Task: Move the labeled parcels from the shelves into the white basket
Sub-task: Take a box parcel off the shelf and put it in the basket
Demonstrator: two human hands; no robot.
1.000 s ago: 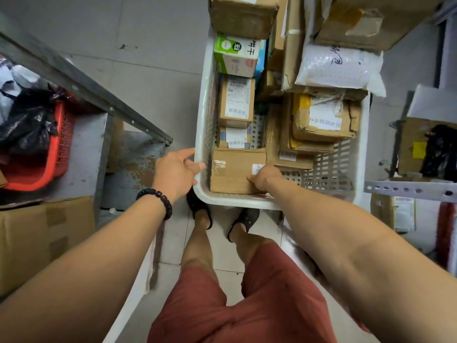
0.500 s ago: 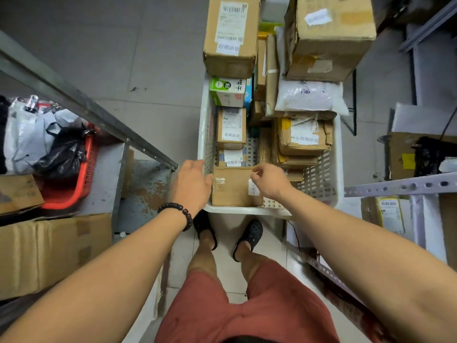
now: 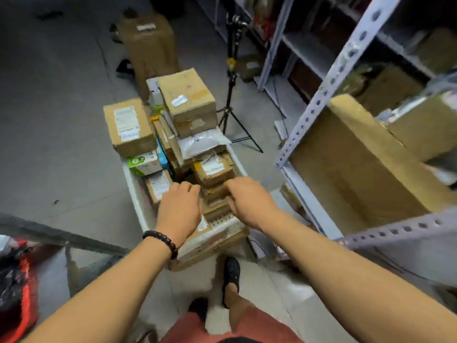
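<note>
1. Here is the white basket point(image 3: 137, 201), down on the floor in the aisle between 2 shelf units and packed with parcels well above its rim.
2. The left hand point(image 3: 179, 210), with a dark bead bracelet point(image 3: 160, 241) on its wrist, hangs over the near end of the basket, back of the hand up.
3. Its fingers point(image 3: 189, 188) curl downward over a small labeled parcel point(image 3: 159, 185). With the blur I cannot tell whether they touch or hold anything.
4. The right hand point(image 3: 249, 201) is level with it over the basket's near right side, and a strip of stacked brown parcels shows between the 2 hands.
5. The right hand's fingers point(image 3: 235, 186) are bent and its thumb is tucked below. I cannot tell whether they pinch a parcel or hang loose.
6. At the far left of the basket, a labeled brown box point(image 3: 128, 127) sits on top of a green-and-white carton point(image 3: 142, 164).
7. At the far right, a cube-shaped box point(image 3: 190, 100) tops the pile, with a white poly bag point(image 3: 200, 144) just below it and a taped, labeled parcel point(image 3: 214, 169) nearer the hands.
8. Beyond the basket a tall carton point(image 3: 148, 48) stands on the floor, with a tripod point(image 3: 231, 95) to its right.
9. On the right, grey slotted shelving point(image 3: 329, 80) holds a large brown carton point(image 3: 351, 169).
10. In the bottom left corner there is a red basket point(image 3: 24, 280).
</note>
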